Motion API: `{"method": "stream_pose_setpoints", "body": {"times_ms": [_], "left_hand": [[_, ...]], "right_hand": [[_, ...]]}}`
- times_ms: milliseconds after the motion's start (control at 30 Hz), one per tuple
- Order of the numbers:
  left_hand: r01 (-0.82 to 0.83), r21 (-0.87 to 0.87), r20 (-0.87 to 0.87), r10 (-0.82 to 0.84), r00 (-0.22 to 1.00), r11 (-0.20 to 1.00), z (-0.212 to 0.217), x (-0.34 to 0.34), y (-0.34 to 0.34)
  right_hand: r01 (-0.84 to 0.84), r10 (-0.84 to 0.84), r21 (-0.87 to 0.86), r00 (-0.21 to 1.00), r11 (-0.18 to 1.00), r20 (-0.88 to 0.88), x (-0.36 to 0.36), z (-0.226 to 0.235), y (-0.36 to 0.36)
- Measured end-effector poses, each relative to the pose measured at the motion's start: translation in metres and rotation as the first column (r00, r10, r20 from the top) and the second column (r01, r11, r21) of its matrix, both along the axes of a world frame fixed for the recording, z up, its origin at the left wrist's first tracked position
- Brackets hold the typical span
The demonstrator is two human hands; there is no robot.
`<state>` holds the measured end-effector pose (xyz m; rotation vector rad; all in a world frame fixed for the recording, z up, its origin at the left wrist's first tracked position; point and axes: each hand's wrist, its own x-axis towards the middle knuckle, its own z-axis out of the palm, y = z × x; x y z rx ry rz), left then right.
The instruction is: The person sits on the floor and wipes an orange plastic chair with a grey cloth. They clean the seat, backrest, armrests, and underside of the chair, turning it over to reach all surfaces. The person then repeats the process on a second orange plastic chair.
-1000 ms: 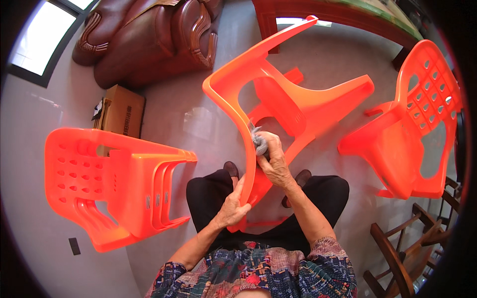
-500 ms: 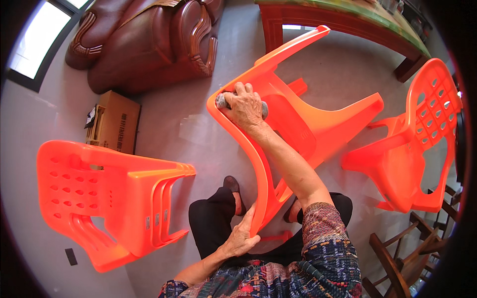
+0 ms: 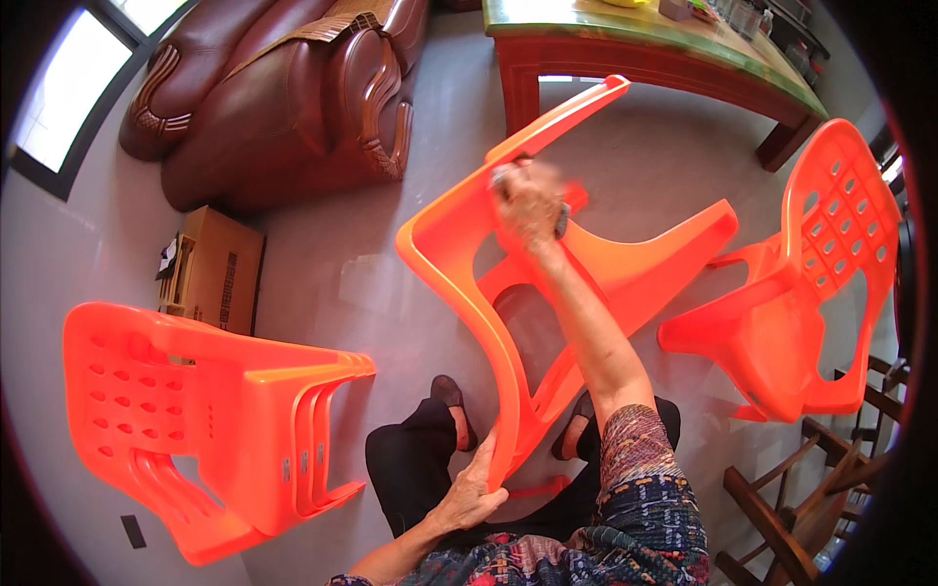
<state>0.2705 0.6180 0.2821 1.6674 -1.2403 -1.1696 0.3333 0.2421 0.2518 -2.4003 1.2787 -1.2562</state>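
An orange plastic armchair (image 3: 635, 269) lies tipped over in front of me, its legs spread toward the right. My left hand (image 3: 469, 496) is closed around the near end of its curved edge, close to my knees. Higher up, my right hand (image 3: 531, 210), a little blurred by motion, presses a bunched grey cloth (image 3: 563, 223) against the chair near the base of the far arm. Most of the cloth is hidden under the palm and fingers.
Stacked orange chairs (image 3: 259, 410) lie at the left, and another orange chair (image 3: 757, 342) stands at the right. Beyond are a brown leather sofa (image 3: 283, 127), a cardboard box (image 3: 223, 273) and a wooden table (image 3: 635, 59). Dark wooden stools (image 3: 782, 508) sit at the lower right.
My right hand has slid the cloth from the chair's left corner up and rightward along its frame. The left hand keeps its hold, and the view has shifted slightly.
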Motion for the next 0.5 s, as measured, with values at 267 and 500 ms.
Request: {"method": "stream_pose_setpoints", "body": {"times_ms": [267, 500], "left_hand": [[-0.044, 0.021, -0.051, 0.045, 0.998, 0.999, -0.007, -0.003, 0.004], [-0.078, 0.031, -0.161, 0.082, 0.983, 0.996, -0.013, -0.002, 0.004]], "right_hand": [[-0.220, 0.204, -0.238, 0.975, 0.946, -0.090, -0.028, 0.005, 0.010], [-0.043, -0.025, -0.213, 0.952, 0.976, -0.305, -0.131, -0.022, 0.037]]}}
